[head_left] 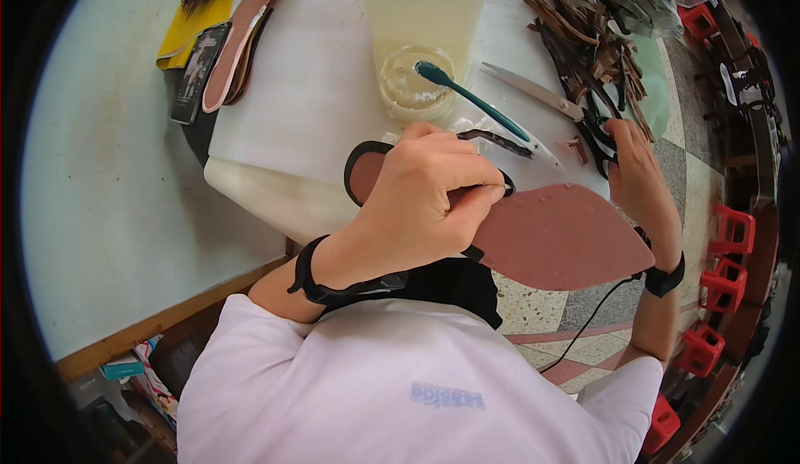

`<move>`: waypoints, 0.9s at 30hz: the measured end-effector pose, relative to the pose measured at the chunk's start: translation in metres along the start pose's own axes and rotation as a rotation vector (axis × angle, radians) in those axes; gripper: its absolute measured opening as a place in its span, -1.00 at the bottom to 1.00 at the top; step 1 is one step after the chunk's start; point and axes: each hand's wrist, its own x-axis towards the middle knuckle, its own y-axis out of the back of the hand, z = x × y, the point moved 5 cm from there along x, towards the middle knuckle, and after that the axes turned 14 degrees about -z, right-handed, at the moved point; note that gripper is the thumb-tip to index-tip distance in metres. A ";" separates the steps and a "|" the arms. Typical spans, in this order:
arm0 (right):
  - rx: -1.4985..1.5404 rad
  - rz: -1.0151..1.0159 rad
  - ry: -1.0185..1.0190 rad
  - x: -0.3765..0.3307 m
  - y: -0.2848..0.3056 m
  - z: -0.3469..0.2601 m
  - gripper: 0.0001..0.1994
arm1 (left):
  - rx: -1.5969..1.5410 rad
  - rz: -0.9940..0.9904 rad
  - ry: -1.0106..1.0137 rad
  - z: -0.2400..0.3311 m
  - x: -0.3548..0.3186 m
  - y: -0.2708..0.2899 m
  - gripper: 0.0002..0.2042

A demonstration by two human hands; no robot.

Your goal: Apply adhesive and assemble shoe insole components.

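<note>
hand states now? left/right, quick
Left hand: closed, pinching a thin black strap against the reddish-brown sole.
Right hand: closed on the sole's far edge, steadying it.

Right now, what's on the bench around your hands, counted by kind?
Shoe insole, reddish-brown, held in both hands: 1
Teal brush: 1
Scissors: 1
Translucent glue jar: 1
Total: 4

A white worktop point(308, 89) carries, just beyond the hands, a translucent plastic jar point(422, 22) with a teal brush point(471, 102), scissors point(542, 93) nearby, brown leather strips point(583, 31) farther right, and insoles point(242, 39) far left.
</note>
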 end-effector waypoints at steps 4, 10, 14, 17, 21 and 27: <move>0.003 -0.135 0.082 0.015 0.009 0.008 -0.63 | -0.048 -0.007 0.022 0.003 0.005 0.004 -0.95; 0.264 -0.312 0.116 0.011 0.039 0.012 -0.64 | -0.308 0.023 0.078 0.018 0.009 0.027 -0.99; 0.567 -0.291 0.090 -0.016 0.054 0.022 -0.61 | -0.826 0.062 0.272 0.016 0.009 0.034 -0.93; 1.049 -0.298 0.116 -0.033 0.053 0.035 -0.59 | -1.038 0.058 0.173 0.003 0.012 0.037 -0.88; 1.449 -0.395 0.138 -0.059 0.030 0.018 -0.28 | -1.329 0.027 -0.021 -0.016 0.013 0.031 -0.81; 1.768 -0.613 0.156 -0.092 -0.010 -0.021 -0.02 | -1.341 0.080 -0.032 -0.018 0.017 0.023 -0.82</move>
